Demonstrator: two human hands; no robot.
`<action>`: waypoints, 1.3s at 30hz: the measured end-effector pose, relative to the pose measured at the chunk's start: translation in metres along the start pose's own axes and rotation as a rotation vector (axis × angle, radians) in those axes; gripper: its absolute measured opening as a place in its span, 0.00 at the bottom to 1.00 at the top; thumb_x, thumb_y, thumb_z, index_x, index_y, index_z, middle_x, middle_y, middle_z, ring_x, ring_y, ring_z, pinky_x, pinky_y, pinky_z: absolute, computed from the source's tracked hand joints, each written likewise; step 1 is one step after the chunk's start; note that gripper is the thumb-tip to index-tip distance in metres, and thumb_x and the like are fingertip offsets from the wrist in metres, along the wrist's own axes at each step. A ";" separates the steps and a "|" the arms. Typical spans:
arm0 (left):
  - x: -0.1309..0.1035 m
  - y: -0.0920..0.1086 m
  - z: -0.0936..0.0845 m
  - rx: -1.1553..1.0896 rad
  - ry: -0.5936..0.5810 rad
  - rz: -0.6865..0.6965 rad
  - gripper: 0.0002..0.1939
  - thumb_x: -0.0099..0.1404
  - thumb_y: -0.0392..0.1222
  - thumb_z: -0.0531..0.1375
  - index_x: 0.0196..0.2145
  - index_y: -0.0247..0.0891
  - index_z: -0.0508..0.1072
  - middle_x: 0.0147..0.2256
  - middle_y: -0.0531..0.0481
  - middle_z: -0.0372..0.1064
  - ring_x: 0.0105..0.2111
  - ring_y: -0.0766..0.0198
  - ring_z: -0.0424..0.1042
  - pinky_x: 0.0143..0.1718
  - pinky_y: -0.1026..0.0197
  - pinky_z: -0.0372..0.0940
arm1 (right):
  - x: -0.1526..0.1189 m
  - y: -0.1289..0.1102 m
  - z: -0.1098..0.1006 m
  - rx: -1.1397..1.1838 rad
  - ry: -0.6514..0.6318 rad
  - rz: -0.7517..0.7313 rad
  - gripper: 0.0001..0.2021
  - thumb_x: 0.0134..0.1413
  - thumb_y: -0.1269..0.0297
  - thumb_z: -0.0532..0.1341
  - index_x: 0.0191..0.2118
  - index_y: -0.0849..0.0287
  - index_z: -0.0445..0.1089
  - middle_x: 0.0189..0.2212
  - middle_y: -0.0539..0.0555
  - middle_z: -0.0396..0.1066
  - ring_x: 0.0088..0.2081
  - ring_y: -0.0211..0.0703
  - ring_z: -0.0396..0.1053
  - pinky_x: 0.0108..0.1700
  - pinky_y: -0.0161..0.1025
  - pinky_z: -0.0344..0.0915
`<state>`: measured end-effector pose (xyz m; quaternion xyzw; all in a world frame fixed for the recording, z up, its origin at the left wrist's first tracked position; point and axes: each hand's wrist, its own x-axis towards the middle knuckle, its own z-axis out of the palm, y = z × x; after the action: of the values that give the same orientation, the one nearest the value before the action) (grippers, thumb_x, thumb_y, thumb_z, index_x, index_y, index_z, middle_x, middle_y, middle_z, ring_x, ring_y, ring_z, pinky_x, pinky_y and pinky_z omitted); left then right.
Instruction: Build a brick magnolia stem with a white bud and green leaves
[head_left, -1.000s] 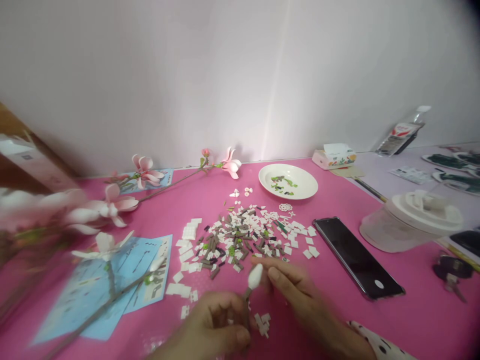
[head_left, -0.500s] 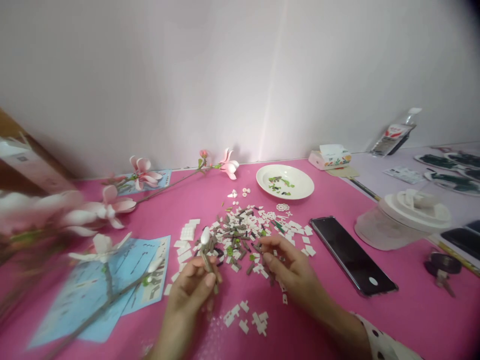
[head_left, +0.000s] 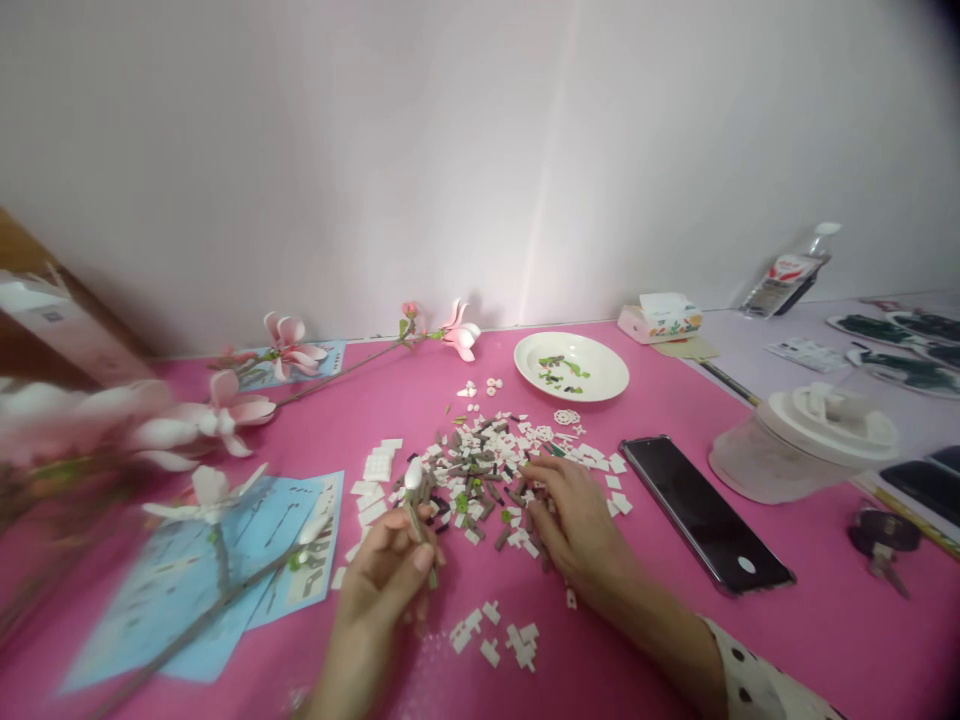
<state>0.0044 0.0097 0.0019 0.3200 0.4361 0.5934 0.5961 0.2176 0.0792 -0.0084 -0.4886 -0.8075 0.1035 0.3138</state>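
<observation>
My left hand is closed round a brown-grey toy-brick twig, topped by a white bud pointing away from me. To its right, my right hand lies palm down over the right side of a pile of loose building bricks. Its fingers are apart, with the tips touching the pile; no brick shows in them. The pile mixes white, brown-grey, black and green pieces. White flat bricks lie left of the pile, and a few white pieces lie nearer me.
On the left are built magnolia branches and blue instruction sheets. A white plate with green pieces stands behind the pile. Rightward are a phone, a lidded plastic tub, keys, a tissue pack and a bottle.
My right hand has reached slightly farther over the pile, its fingers farther forward. The left hand keeps the twig in nearly the same place.
</observation>
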 end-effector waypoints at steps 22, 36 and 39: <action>-0.002 0.005 0.004 -0.054 0.057 -0.020 0.11 0.60 0.41 0.64 0.36 0.39 0.66 0.29 0.56 0.67 0.17 0.76 0.56 0.16 0.73 0.52 | 0.005 -0.002 0.003 -0.204 -0.061 0.022 0.16 0.59 0.66 0.55 0.51 0.65 0.67 0.52 0.67 0.64 0.57 0.62 0.56 0.56 0.63 0.55; -0.002 0.003 0.004 -0.072 -0.002 -0.039 0.11 0.57 0.41 0.66 0.34 0.40 0.66 0.27 0.57 0.67 0.14 0.77 0.54 0.14 0.73 0.51 | 0.008 0.006 0.004 -0.230 -0.070 0.072 0.16 0.56 0.74 0.51 0.44 0.59 0.73 0.52 0.62 0.65 0.57 0.61 0.57 0.56 0.61 0.56; -0.003 0.003 0.004 -0.081 -0.039 -0.047 0.10 0.58 0.39 0.65 0.35 0.40 0.67 0.27 0.56 0.67 0.15 0.77 0.54 0.15 0.72 0.52 | 0.009 0.007 0.004 -0.226 -0.072 0.076 0.14 0.58 0.72 0.51 0.43 0.59 0.73 0.52 0.61 0.66 0.57 0.59 0.57 0.56 0.59 0.56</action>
<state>0.0071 0.0070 0.0063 0.2967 0.4075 0.5899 0.6308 0.2177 0.0907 -0.0114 -0.5471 -0.8056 0.0411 0.2234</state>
